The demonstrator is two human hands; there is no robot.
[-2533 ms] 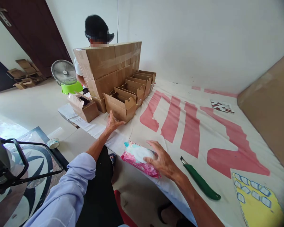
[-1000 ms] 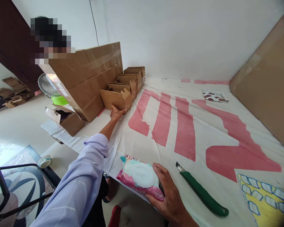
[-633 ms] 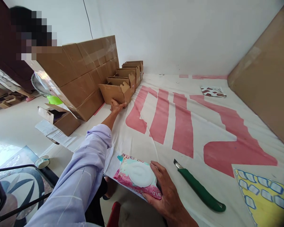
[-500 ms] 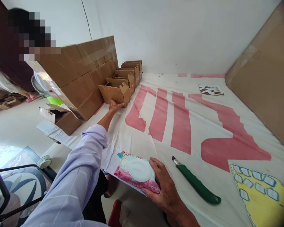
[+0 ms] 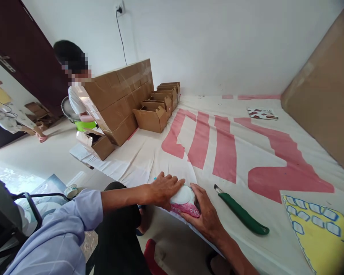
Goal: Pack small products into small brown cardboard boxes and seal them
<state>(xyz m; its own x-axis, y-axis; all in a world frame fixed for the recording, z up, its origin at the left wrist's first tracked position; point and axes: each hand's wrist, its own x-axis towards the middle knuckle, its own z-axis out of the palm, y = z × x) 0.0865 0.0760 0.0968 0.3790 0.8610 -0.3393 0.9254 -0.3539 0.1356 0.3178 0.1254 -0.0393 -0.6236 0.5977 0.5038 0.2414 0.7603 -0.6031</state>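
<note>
A pink and white pack of wet wipes (image 5: 186, 202) with a pale oval lid lies at the near edge of the cloth-covered table. My left hand (image 5: 166, 189) is closed over its left end and hides much of it. Around the right end, my right hand (image 5: 203, 210) grips with the thumb on the near side. A green utility knife (image 5: 240, 214), its blade end pointing away to the left, lies on the cloth to the right of my right hand, untouched.
Open cardboard boxes (image 5: 150, 119) stand in a row beside a taped stack of cartons (image 5: 123, 101). One opened box (image 5: 103, 148) sits at the table's left edge. A yellow painted piece (image 5: 318, 236) lies at right, a large cardboard panel (image 5: 321, 84) behind it. Two people are at left.
My left hand has left the nearest open box and come back to the wipes pack. My right hand still holds the pack. The view has shifted left, showing more of the people.
</note>
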